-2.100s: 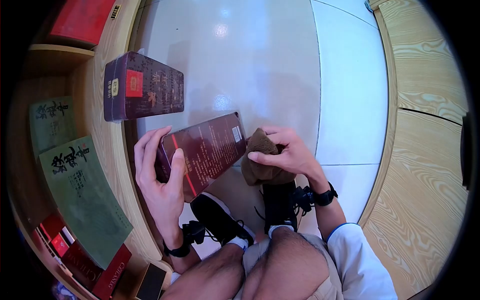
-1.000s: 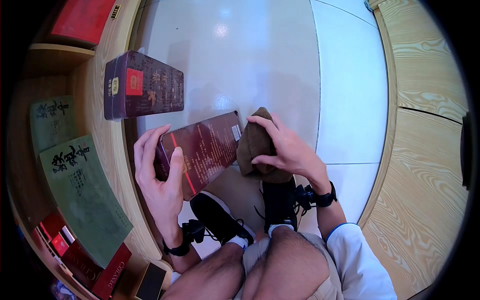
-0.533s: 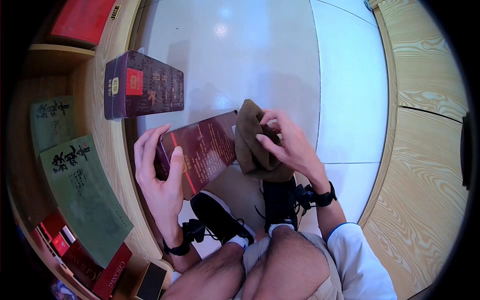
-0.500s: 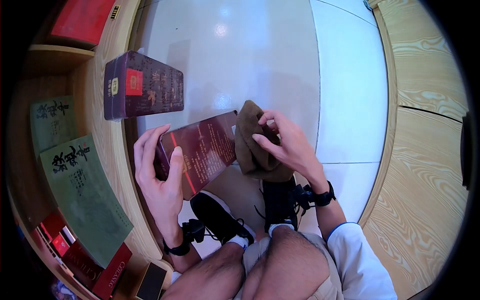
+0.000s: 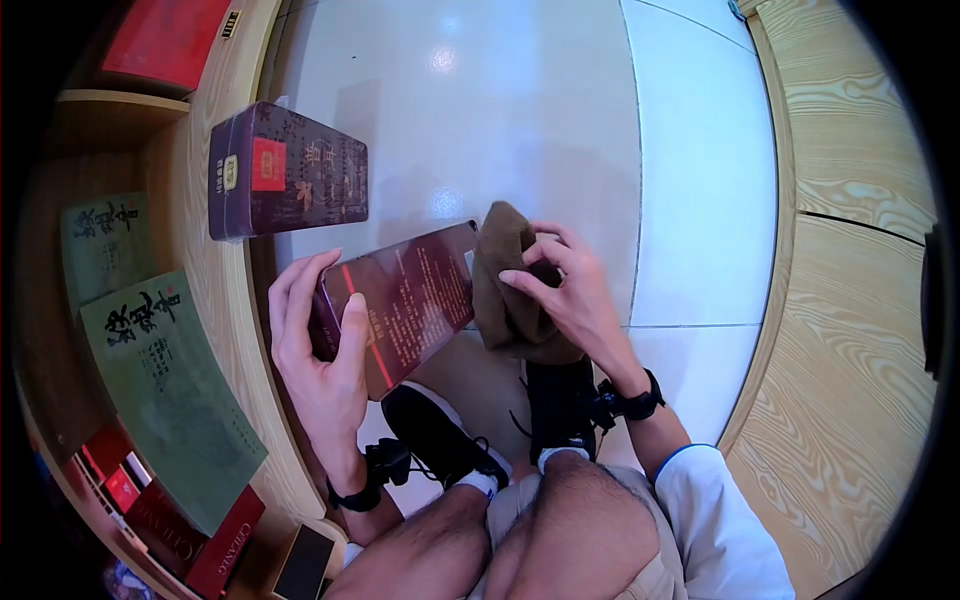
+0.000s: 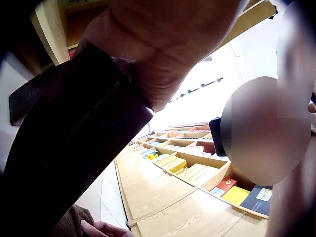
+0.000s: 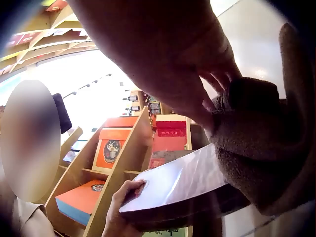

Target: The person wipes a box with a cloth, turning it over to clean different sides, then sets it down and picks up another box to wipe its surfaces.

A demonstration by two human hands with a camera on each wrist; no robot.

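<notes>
My left hand (image 5: 332, 390) grips the left end of a dark maroon printed box (image 5: 415, 305), thumb on the text face and fingers over the far edge. The box tilts up to the right, above the shoes. At its right end, a brown cloth (image 5: 500, 295) is pinched between the thumb and fingers of my right hand (image 5: 583, 300). The cloth hangs in folds and overlaps the box's end. In the right wrist view, the bunched cloth (image 7: 256, 153) lies against the box's shiny face (image 7: 182, 173). The left wrist view shows the box's dark side (image 6: 74, 133) close up.
A second purple box (image 5: 310, 185) in clear wrap stands at the left, by the wooden shelf edge (image 5: 215, 200). Green packages (image 5: 165, 390) and red boxes (image 5: 220, 545) fill the shelf. Wooden cabinet fronts (image 5: 850, 330) bound the tiled floor (image 5: 540, 100) on the right.
My right hand has shifted its hold on the cloth, which has gone from bunched to standing taller along the box's right end. My left hand and the box have stayed nearly still.
</notes>
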